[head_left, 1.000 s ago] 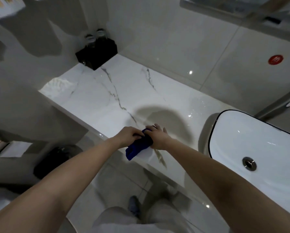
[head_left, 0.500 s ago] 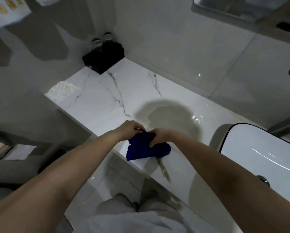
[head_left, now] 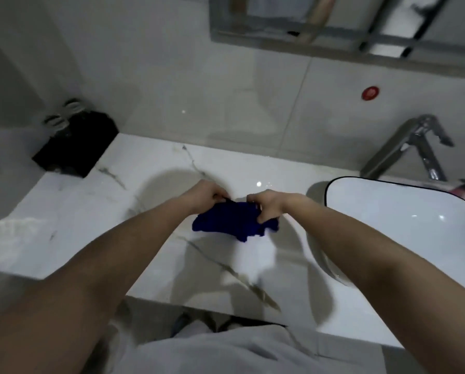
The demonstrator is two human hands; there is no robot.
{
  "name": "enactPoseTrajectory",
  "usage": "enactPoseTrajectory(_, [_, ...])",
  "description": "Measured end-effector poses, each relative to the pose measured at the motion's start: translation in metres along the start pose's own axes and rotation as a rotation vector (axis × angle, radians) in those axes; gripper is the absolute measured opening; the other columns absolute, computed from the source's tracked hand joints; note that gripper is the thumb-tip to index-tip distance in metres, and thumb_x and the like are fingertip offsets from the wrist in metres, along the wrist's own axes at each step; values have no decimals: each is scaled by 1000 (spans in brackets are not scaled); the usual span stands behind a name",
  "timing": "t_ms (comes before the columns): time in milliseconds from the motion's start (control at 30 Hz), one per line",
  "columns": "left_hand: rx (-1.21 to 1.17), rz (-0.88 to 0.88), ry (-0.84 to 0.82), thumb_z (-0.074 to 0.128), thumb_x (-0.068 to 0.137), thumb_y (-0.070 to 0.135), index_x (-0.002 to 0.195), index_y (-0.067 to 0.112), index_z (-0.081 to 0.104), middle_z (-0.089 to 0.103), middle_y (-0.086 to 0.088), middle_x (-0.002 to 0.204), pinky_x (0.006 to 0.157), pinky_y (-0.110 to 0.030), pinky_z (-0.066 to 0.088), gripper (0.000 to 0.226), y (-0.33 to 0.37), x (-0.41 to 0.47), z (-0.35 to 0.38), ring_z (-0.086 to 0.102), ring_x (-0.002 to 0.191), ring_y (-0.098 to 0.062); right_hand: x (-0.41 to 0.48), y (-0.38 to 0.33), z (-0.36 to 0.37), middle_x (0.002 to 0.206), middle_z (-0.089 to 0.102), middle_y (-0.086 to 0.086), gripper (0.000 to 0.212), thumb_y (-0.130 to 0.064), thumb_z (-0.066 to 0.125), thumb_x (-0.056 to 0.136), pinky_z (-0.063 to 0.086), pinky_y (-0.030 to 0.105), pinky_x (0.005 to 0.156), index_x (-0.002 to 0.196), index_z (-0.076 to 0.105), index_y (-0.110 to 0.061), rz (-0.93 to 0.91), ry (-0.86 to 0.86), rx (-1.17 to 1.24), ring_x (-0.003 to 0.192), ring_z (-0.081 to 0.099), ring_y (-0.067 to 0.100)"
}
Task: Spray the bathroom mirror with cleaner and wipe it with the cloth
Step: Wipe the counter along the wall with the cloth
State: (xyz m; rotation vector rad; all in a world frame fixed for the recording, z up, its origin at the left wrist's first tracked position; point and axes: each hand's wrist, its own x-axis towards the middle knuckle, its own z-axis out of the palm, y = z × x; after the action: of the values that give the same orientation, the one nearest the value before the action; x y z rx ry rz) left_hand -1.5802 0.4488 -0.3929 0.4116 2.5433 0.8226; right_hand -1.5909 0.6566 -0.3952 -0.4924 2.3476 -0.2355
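change: the blue cloth (head_left: 231, 222) is stretched wider than half a second ago, and the hands have moved apart.
left hand (head_left: 207, 195): pinches the cloth's left top edge.
right hand (head_left: 266, 206): fingers curled round its right edge.
cloth: held just over the middle of the marble countertop (head_left: 77, 225).
room: bare marble runs left to the black bottle holder (head_left: 75, 147) in the back left corner; the basin (head_left: 414, 238) is near on the right.
mirror (head_left: 280, 9): on the wall above.
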Motion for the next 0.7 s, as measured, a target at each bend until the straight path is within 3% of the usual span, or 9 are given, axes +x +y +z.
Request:
enactPoseTrajectory(67, [12,64,13,47,95,11,104,15,71,68,-1,107,81,-21,39,26,-3,6,-10,57,93,-12,-3,-2,-4,78,58,-8,29,-17,62,74,51,32,71,72,44,-40,24,82,-15,82,57,19])
enactPoseTrajectory(133, [21,114,-8,45,93,5,100,14,72,69,-3,105,80,-22,42,29,-11,13,-19,60,95,-17,-3,-13,-5,72,54,-12,31,-17,59,75,44,28,70,66,44,-41,52,156,-10,81,54,18])
enactPoseTrajectory(200, [55,153,-54,46,92,6,99,14,72,69,-4,104,79,-23,44,28,-16,19,-30,62,96,-20,-1,-21,-1,89,57,-8,20,-16,60,74,46,30,78,80,57,-35,68,207,97,91,54,19])
enactPoseTrajectory(267, [78,155,-109,49,92,10,101,17,71,69,1,99,76,-21,44,25,-17,21,-42,61,89,-15,-3,-31,3,103,58,-6,33,-10,59,68,48,30,79,100,61,-21,151,174,404,95,55,19])
enactPoseTrajectory(367, [42,155,-290,52,93,12,102,17,69,65,6,84,63,-17,44,20,-14,21,-54,56,69,-8,-12,-41,6,87,64,6,41,-10,54,52,48,30,67,92,63,-7,244,-9,726,82,60,26])
enactPoseTrajectory(433, [59,170,-399,52,94,14,102,18,69,66,2,89,64,-18,44,19,-16,22,-56,56,74,-11,-17,-42,8,97,66,12,50,-10,54,57,54,38,79,106,62,-6,307,-72,771,90,63,30])
enactPoseTrajectory(500, [86,170,-425,52,94,15,105,16,68,66,-2,96,66,-21,46,20,-21,26,-46,57,81,-14,-21,-39,16,103,64,8,46,-9,55,73,54,38,84,119,55,-10,366,-89,785,96,62,28])
enactPoseTrajectory(567, [117,159,-342,50,94,12,108,14,68,66,-3,104,77,-23,48,23,-31,31,-25,59,91,-16,-21,-36,30,107,58,3,40,-12,55,84,52,36,81,124,49,-15,435,-38,711,99,57,25])
enactPoseTrajectory(700, [185,70,-93,36,88,1,112,19,62,59,-4,117,92,-30,46,40,-59,31,15,56,104,-21,-12,-21,62,116,58,5,41,-14,52,86,47,31,72,125,45,-22,563,231,213,99,58,26])
